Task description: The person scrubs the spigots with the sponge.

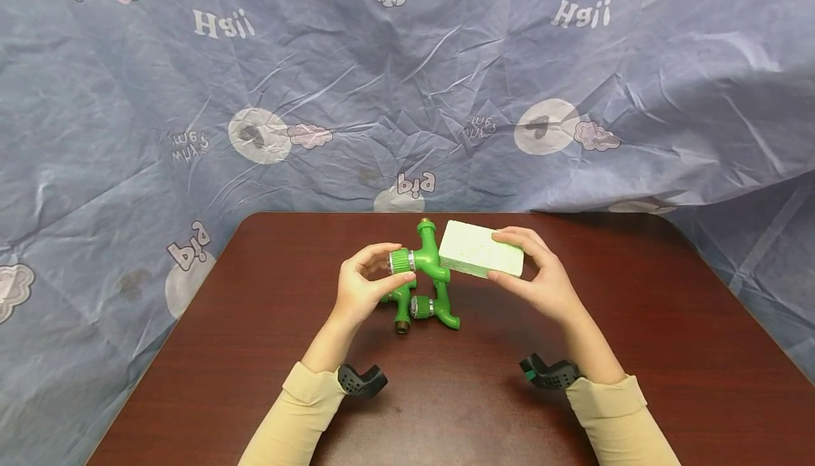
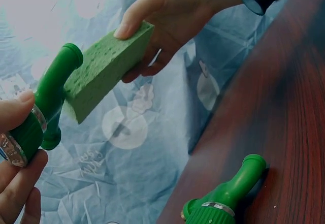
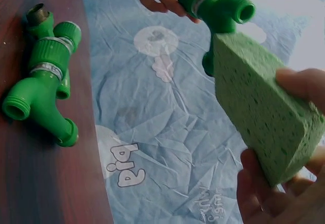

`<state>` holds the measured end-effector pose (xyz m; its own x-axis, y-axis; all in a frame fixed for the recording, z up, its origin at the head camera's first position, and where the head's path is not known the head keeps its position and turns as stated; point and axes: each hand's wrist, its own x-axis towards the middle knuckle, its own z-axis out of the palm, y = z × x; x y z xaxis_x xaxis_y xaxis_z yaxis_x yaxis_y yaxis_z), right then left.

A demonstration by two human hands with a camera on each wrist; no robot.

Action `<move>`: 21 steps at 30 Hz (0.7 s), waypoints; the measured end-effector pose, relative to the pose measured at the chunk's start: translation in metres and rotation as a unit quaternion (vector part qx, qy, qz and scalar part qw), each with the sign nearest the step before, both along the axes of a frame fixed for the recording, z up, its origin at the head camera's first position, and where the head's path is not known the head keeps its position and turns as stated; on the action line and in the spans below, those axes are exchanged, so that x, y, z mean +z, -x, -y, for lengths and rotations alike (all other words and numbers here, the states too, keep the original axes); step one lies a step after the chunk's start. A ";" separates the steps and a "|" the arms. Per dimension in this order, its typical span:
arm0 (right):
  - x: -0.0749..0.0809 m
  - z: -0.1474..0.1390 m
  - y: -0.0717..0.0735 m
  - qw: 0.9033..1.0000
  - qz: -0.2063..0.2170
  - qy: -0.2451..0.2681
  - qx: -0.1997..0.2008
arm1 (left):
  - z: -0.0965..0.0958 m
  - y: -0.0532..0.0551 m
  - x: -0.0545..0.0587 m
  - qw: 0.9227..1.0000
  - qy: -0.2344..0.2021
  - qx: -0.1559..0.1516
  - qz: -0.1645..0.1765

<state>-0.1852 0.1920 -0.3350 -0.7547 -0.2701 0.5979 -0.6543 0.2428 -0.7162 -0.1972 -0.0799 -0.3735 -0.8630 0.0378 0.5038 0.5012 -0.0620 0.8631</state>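
Note:
My left hand [image 1: 361, 287] pinches a green plastic tap [image 1: 428, 257] by its ribbed knob, holding it up above the table. In my right hand [image 1: 538, 273] is a pale green sponge block [image 1: 482, 248], gripped between thumb and fingers at its right end. The sponge's left end meets the tap's body; the right wrist view shows the sponge [image 3: 269, 107] right against the tap [image 3: 223, 13]. Below the hands, two more green taps lie on the table: one tap [image 1: 402, 308] near my left hand, partly hidden by it, and another tap [image 1: 443, 308] just to its right.
The dark reddish-brown wooden table [image 1: 255, 381] reaches back to a wrinkled blue-grey cloth [image 1: 382, 84] with printed cartoons and lettering. Black straps with camera mounts [image 1: 363, 381] sit at both wrists, beside the cream sleeves [image 1: 614, 416].

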 end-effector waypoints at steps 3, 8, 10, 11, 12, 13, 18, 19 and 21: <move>0.000 -0.002 0.001 1.000 0.002 0.007 0.029 | 0.000 -0.005 0.007 1.000 0.004 0.001 -0.002; 0.000 -0.002 0.003 1.000 -0.005 0.014 0.027 | -0.001 -0.014 0.021 1.000 0.017 0.002 -0.009; 0.000 -0.001 0.003 1.000 -0.009 0.017 0.022 | -0.001 -0.014 0.022 1.000 0.020 0.002 -0.013; 0.000 0.000 0.003 1.000 -0.007 0.021 0.019 | -0.001 -0.015 0.022 1.000 0.021 0.002 -0.014; -0.001 0.000 0.003 1.000 -0.007 0.024 0.015 | 0.000 -0.015 0.022 1.000 0.022 0.001 -0.016; -0.001 0.001 0.003 1.000 -0.005 0.027 0.009 | 0.000 -0.015 0.022 1.000 0.022 0.001 -0.016; -0.001 0.005 0.001 0.999 0.000 0.037 -0.031 | 0.000 -0.016 0.021 0.999 0.030 -0.012 -0.012; -0.001 0.006 0.000 0.999 -0.003 0.037 -0.037 | 0.000 -0.016 0.020 0.999 0.032 -0.017 -0.012; 0.001 0.008 -0.001 0.998 -0.015 0.034 -0.046 | -0.001 -0.015 0.019 0.999 0.032 -0.029 -0.014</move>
<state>-0.1846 0.1840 -0.3344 -0.7564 -0.1573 0.6349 -0.6523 0.2544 -0.7140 -0.1824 -0.0790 -0.3544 -0.8444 0.1205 0.5219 0.5215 -0.0372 0.8524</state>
